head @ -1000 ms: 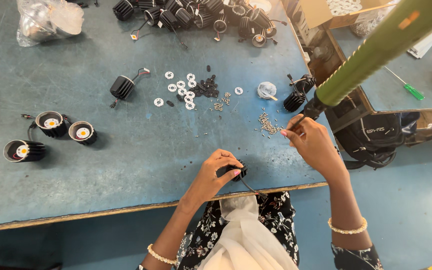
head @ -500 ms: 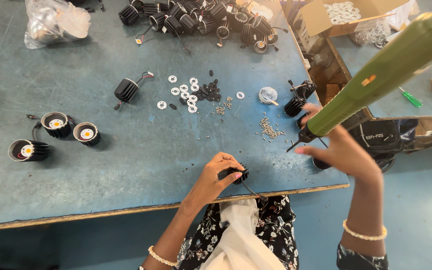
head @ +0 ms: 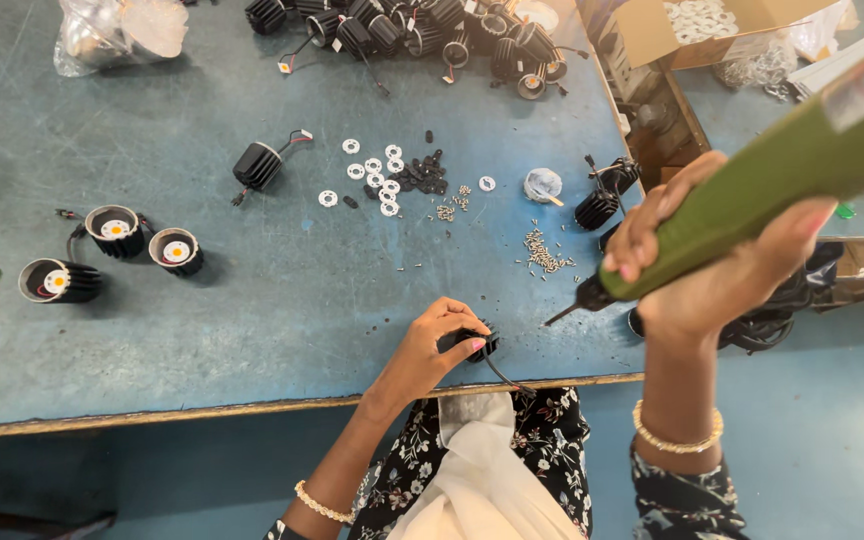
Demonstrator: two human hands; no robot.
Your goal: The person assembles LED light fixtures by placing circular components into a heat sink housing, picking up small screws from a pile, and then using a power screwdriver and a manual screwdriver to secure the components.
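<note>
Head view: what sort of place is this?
Probably a small assembly workshop for light fittings. A worn blue workbench holds piles of black finned lamp housings, loose screws and white washers, and the right hand grips a green powered screwdriver.

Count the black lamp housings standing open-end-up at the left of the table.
3: one and another side by side, a third lying tilted lower left. The far pile may hide more.

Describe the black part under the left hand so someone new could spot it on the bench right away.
Start at the blue worktable and follow its near wooden edge to the left hand. The small black finned lamp housing sits under its fingertips, a thin black wire trailing from it over the edge. Unlike the three housings at the far left, it stands alone by the edge and shows no white disc.
</note>
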